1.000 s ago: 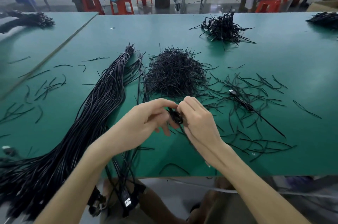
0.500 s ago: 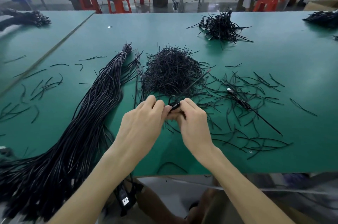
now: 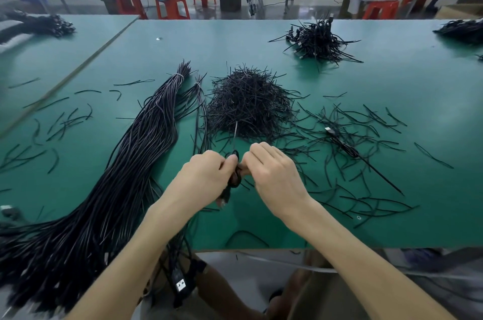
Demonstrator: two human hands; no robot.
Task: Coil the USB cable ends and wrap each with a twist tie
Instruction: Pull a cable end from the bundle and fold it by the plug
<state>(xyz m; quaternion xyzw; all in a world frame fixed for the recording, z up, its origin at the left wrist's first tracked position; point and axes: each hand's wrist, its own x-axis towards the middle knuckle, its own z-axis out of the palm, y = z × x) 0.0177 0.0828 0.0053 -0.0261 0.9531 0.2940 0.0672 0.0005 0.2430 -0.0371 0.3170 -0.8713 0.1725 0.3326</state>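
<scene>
Though much of it is strewn w/ black wire, the green table (image 3: 379,79) carries everything, w/ the twist-tie pile (image 3: 248,108) as a dark mound mid-table. Left of that pile lies the long cable bundle (image 3: 125,176), thick & black. It is bound w/ a pale tie near its far tip & runs back toward the person, past the table edge. Right of the pile & nearer the person, loose ties (image 3: 366,197) lie scattered flat. Beyond the pile, to its right, sits a smaller heap of cables (image 3: 318,40) w/ ends sticking out. Just on the near side of the pile are the left hand (image 3: 206,176) & right hand (image 3: 271,173), knuckles up, fingertips nearly meeting. Both are curled & pinch the coiled cable end (image 3: 235,176), a small black bundle btwn them; a dark end of it hangs down beside the left palm. A single loose cable (image 3: 339,140) w/ a silver plug lies among the scattered ties, right of the pile. A thin twist tie (image 3: 235,134) loops at the top of the coil & its free end sticks up toward the pile; which fingers hold it can't be told.
</scene>
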